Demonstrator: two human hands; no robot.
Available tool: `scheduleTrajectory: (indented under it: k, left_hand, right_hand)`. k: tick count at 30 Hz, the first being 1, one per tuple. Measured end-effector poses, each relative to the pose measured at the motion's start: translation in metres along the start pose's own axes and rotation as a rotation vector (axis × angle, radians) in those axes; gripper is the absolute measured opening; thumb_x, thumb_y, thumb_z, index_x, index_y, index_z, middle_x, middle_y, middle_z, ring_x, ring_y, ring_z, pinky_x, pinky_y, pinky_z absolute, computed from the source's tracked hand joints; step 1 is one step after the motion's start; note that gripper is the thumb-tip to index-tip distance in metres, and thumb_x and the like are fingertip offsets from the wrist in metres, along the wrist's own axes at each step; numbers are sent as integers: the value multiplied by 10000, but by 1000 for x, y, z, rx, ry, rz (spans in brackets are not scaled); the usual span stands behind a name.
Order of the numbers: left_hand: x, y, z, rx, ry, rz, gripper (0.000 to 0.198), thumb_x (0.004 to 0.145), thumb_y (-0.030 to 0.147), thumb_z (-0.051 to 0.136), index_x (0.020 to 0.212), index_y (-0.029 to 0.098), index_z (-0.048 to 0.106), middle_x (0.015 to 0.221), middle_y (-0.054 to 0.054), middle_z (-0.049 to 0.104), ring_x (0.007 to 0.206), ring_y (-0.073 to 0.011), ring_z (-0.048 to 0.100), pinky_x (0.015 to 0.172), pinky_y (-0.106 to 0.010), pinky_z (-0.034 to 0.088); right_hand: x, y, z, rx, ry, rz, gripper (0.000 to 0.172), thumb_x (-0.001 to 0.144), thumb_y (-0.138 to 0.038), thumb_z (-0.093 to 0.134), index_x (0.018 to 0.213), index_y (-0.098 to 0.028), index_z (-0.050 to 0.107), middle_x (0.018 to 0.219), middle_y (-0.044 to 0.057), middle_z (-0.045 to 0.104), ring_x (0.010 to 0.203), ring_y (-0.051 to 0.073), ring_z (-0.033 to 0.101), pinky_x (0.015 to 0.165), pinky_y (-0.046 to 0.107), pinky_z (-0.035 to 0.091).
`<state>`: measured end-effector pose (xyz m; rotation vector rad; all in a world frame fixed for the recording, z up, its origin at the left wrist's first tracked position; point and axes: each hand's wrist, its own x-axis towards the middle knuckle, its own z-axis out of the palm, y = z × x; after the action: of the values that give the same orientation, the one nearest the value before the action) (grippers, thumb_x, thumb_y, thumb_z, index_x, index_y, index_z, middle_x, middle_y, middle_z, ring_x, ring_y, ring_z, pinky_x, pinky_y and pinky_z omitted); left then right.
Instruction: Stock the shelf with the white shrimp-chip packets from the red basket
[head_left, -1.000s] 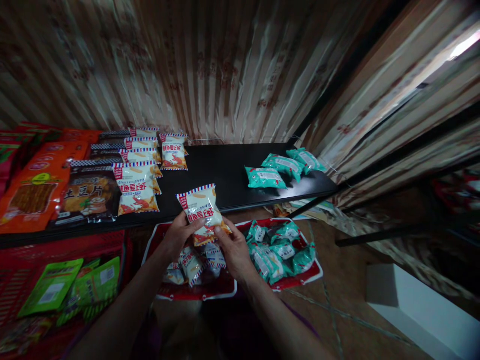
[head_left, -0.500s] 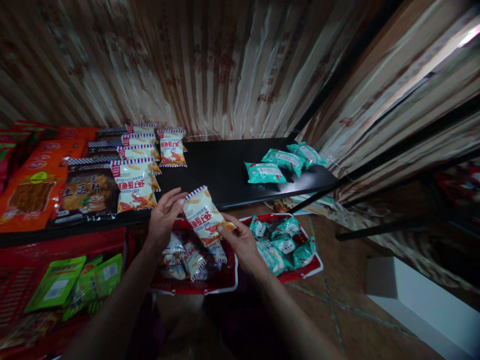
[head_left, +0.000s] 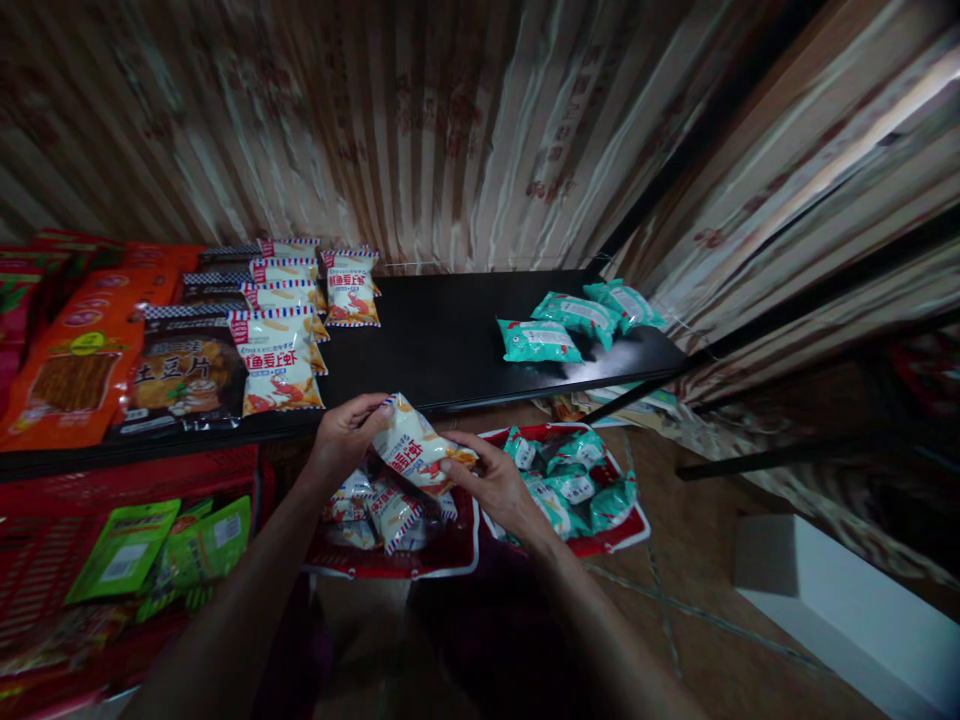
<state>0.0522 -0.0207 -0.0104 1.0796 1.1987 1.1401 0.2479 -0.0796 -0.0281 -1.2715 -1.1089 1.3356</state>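
Both my hands hold one white prawn-cracker snack bag (head_left: 417,450) just below the front edge of the black shelf (head_left: 450,340). My left hand (head_left: 346,432) pinches its upper left corner. My right hand (head_left: 491,482) grips its lower right end with closed fingers. The bag is tilted and lies above a red basket (head_left: 420,565) that holds several more of the same bags. More such bags (head_left: 279,345) lie in rows on the shelf's left part.
A second red basket (head_left: 626,530) holds several teal packets. Three teal packets (head_left: 577,322) lie on the shelf's right end. Orange and dark snack bags (head_left: 90,360) fill the far left. Green packets (head_left: 157,550) sit in a red crate below. A white box (head_left: 840,610) stands on the floor at right.
The bag has been tilted and lowered a little toward the basket. My left hand, briefly open beside the bag, now pinches its corner again.
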Motion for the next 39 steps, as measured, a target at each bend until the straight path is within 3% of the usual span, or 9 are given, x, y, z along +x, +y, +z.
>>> scheduleTrajectory:
  k: [6, 18, 39]
  left_hand:
    - [0, -1, 3, 40, 61, 38, 262, 636, 421, 691, 711, 176, 637, 575, 12, 633, 515, -125, 561, 477, -210, 429]
    - [-4, -1, 8, 85, 150, 58, 217, 718, 399, 603, 720, 184, 572, 549, 41, 540, 469, -90, 467, 425, -180, 357]
    - [-1, -5, 10, 116, 206, 71, 177, 712, 359, 600, 673, 189, 570, 524, 47, 524, 458, -88, 443, 435, -191, 349]
  right_hand:
    - [0, 1, 1, 118, -14, 27, 342, 662, -392, 759, 970, -249, 728, 909, 0, 746, 790, 185, 668, 755, 329, 528]
    - [0, -8, 0, 94, 90, 7, 362, 695, -538, 695, 879, -233, 760, 760, 15, 739, 727, 222, 658, 735, 362, 513]
    - [2, 1, -5, 75, 129, -41, 291, 754, -499, 657, 799, -226, 746, 687, -13, 701, 645, 181, 619, 640, 289, 488]
